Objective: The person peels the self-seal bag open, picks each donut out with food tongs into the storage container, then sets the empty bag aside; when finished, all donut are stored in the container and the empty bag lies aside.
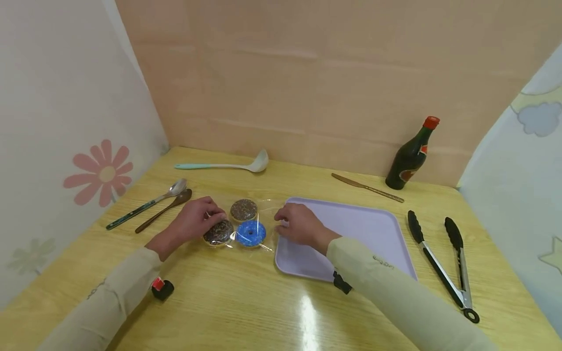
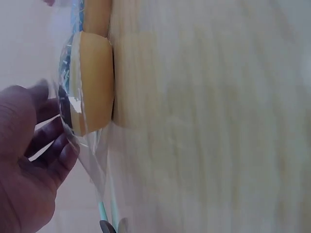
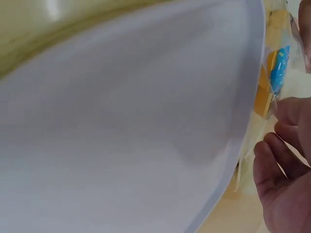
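Observation:
A clear plastic pack (image 1: 265, 204) lies on the table with three doughnuts inside. A dark brown sprinkled doughnut (image 1: 218, 233) is at its left, a lighter brown one (image 1: 244, 210) at the back, and a blue one (image 1: 251, 233) at the right. My left hand (image 1: 199, 219) rests its bent fingertips on the film over the dark doughnut, whose tan side (image 2: 95, 82) shows in the left wrist view. At the pack's right end, my right hand (image 1: 300, 224) pinches the edge of the film between thumb and finger, beside the blue doughnut (image 3: 280, 70).
A lilac tray (image 1: 347, 219) lies under the right wrist. Tongs (image 1: 443, 273) lie spread at the right. Behind are a gold knife (image 1: 366, 187), a dark bottle (image 1: 408, 158) and a ladle (image 1: 224, 165). At the left lie a metal spoon (image 1: 149, 204) and a wooden spoon (image 1: 167, 209).

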A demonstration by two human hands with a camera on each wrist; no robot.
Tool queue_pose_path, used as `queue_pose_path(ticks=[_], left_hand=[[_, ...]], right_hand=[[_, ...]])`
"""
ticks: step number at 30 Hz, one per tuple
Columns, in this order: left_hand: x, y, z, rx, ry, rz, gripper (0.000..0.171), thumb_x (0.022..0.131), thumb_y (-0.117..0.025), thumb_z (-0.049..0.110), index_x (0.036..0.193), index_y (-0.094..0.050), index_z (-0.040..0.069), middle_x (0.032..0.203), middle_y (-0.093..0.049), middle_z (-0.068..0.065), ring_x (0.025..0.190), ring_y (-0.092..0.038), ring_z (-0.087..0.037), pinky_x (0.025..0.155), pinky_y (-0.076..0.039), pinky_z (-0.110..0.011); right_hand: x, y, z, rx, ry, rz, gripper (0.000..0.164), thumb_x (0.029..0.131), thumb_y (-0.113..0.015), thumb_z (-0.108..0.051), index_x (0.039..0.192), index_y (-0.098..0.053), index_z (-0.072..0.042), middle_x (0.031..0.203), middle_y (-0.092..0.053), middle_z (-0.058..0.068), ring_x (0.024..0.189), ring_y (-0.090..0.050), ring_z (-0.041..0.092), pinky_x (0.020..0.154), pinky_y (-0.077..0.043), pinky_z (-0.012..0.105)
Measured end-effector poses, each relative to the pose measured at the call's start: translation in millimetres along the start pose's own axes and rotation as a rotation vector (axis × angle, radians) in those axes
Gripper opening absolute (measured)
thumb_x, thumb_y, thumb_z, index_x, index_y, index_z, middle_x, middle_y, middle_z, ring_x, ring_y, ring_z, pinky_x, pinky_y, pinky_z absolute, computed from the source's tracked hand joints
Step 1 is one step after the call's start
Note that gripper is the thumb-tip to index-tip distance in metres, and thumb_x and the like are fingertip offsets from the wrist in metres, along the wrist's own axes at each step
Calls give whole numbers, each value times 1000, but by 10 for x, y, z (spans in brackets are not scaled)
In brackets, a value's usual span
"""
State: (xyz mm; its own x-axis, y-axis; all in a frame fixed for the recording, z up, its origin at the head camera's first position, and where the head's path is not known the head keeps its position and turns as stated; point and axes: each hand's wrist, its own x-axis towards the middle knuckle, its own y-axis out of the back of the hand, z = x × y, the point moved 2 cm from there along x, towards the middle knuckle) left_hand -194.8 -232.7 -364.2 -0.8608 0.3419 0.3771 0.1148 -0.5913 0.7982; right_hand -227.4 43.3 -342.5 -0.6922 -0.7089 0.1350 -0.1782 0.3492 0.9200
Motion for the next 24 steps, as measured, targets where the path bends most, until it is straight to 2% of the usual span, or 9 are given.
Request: queue_pose_path(ticks=[4, 11, 17, 24], left_hand=[[-30, 25, 12, -15, -14, 0, 12, 89, -69, 14, 93, -75, 5, 84, -61, 2, 68, -55, -10, 61, -48, -31], [-48, -8, -22, -56, -9, -37, 12, 86, -72, 11, 94, -75, 3, 81, -61, 5, 67, -54, -8, 58, -46, -28], [-24, -23, -31, -120, -7, -17, 5, 85, -72, 9, 88, -76, 9, 78, -62, 7, 67, -55, -8, 59, -47, -29], [-53, -19, -55, -147, 31, 5, 4, 86, -70, 7, 85, -74, 8, 79, -63, 5, 70, -59, -12, 61, -50, -29]], right_hand=[[-31, 6, -41, 3, 6, 3, 18, 83, -72, -11, 99, -72, -3, 91, -66, 4, 84, -60, 19, 77, -48, 34], [-106, -43, 17, -30, 25, -7, 13, 82, -70, -10, 93, -74, -5, 89, -67, 3, 86, -62, 19, 78, -49, 34], [-186, -69, 65, -50, 106, 13, 9, 83, -72, -13, 88, -75, -7, 86, -68, 1, 85, -63, 18, 78, -48, 34], [-252, -107, 29, -16, 176, 18, 8, 85, -72, -14, 89, -74, -7, 86, -67, -1, 82, -62, 15, 76, -49, 34]])
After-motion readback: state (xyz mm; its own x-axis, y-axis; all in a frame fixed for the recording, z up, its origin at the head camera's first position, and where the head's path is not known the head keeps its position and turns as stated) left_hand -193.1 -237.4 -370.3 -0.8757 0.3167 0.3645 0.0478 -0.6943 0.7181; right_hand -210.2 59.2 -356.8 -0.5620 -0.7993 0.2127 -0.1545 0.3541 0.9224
